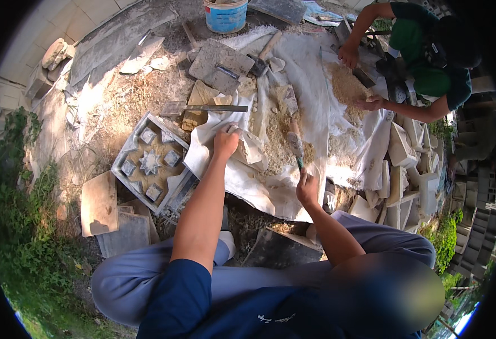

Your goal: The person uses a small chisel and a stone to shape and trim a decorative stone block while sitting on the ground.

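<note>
While my feed has the left hand (227, 140) curled closed on a raised fold of the crumpled white sheet (248, 183), the right hand (308, 189) is wrapped around the handle of a dusty, green-handled trowel (296, 142) — blade pointing away from the body, at the tan, sandy powder (275, 133) on the sheet. Square grey star-patterned tray (132, 185) sits left of the sheet — co-worker's hand (370, 103) near a second tan heap (346, 85), upper right.

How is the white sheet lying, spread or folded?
Mostly spread: the white sheet extends across the ground beneath loose sandy material, though its left part is raised and creased around the left hand.
</note>
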Motion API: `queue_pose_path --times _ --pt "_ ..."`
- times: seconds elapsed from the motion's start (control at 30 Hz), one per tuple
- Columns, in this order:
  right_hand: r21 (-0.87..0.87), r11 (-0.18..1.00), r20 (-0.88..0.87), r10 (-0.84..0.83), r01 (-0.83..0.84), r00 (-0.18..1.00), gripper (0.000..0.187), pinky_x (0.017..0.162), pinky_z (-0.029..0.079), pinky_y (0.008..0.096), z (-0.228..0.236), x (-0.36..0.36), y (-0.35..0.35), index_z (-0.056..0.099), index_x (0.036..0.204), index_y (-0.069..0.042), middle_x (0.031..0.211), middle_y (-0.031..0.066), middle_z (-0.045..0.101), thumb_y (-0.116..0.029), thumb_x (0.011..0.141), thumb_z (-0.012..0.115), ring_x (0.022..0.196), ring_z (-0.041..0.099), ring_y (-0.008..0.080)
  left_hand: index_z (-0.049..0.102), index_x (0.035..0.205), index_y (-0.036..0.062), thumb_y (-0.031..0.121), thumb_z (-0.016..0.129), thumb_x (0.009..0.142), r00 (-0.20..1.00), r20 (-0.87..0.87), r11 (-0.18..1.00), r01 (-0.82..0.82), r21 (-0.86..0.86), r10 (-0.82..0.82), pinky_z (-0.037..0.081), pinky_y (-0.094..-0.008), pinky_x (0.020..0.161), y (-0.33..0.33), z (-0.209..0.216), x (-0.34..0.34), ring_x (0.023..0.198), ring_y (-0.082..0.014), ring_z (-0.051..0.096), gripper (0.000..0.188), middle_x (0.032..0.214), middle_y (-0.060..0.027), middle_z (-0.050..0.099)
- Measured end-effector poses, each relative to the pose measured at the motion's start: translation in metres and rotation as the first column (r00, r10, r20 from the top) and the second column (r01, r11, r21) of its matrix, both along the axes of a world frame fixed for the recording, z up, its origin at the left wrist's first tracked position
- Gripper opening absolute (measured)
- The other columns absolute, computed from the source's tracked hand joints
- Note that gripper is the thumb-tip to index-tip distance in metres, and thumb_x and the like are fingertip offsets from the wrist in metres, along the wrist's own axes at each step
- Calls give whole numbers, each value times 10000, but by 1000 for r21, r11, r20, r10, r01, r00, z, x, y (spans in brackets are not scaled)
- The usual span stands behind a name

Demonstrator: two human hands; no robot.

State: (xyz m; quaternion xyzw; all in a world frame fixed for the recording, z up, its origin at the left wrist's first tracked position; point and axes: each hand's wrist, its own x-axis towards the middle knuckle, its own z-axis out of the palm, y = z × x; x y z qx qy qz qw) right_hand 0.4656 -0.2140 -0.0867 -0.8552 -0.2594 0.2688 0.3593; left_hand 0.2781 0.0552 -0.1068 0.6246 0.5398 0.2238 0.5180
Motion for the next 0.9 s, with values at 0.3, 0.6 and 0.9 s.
queue_pose_path --times 0.3,0.6,0.9 --pt "-145 986 -52 76 -83 996 749 590 397 508 4 -2 7 561 655 98 607 301 553 -566 984 452 538 491 412 682 1173 123 323 612 818 999 -42 1000 -5 -16 4 479 -428 934 -1 0 -2 1072 -422 615 413 1121 -220 676" --pt "-267 926 80 299 -269 951 724 580 389 495 18 -5 16 540 624 82 573 274 541 -536 994 458 538 517 400 682 1174 112 329 607 813 997 -68 999 -40 32 42 476 -444 930 -2 -4 -8 1070 -428 615 428 1097 -233 680" --pt "-270 948 142 215 -171 966 747 565 373 479 -11 -6 5 510 595 65 530 209 501 -566 990 446 516 475 269 693 1118 79 384 616 802 989 -146 1000 -17 11 19 489 -465 892 -2 7 -3 1039 -444 618 447 1062 -253 677"
